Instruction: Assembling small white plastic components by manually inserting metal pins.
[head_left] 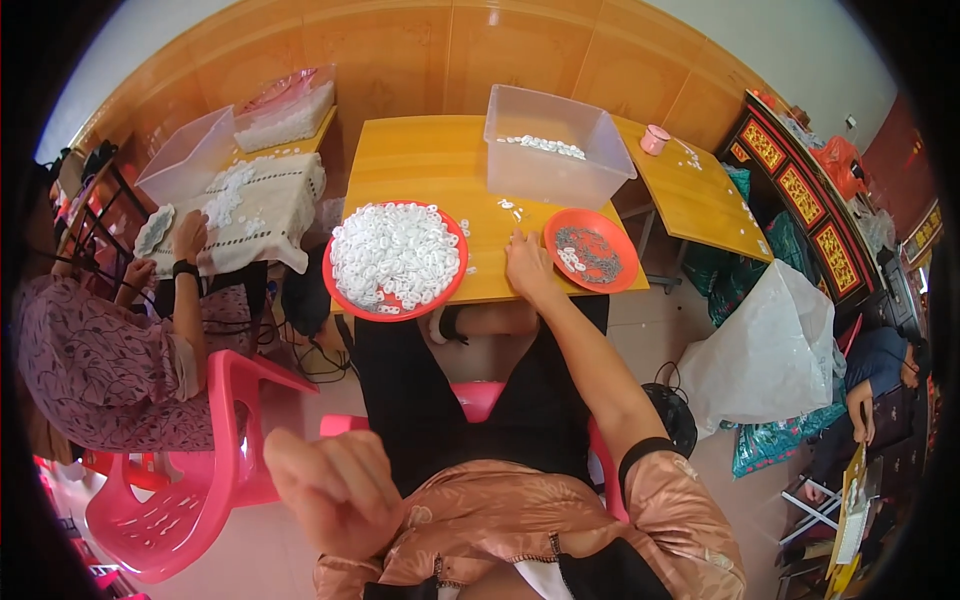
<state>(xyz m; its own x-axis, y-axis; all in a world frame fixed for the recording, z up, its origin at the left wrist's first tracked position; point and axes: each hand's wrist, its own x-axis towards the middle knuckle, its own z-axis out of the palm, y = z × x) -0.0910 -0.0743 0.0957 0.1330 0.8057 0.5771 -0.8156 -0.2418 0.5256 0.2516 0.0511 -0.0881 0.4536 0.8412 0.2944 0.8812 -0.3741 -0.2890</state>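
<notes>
My left hand is raised close in front of my body, its fingers curled closed. Whatever may be inside it is hidden. Over the yellow table, my right hand rests with bent fingers drawn together at the tabletop. Just beyond its fingertips lie a few small white plastic pieces; anything pinched is too small to make out. To its right sits a red bowl of small grey metal-looking pieces with some white ones. At its left, a larger red basin is heaped with oval white plastic pieces.
A clear plastic bin with white pieces stands at the back of the table. Another person works at a cloth-covered table on the left, by a pink chair. A white sack stands on the right.
</notes>
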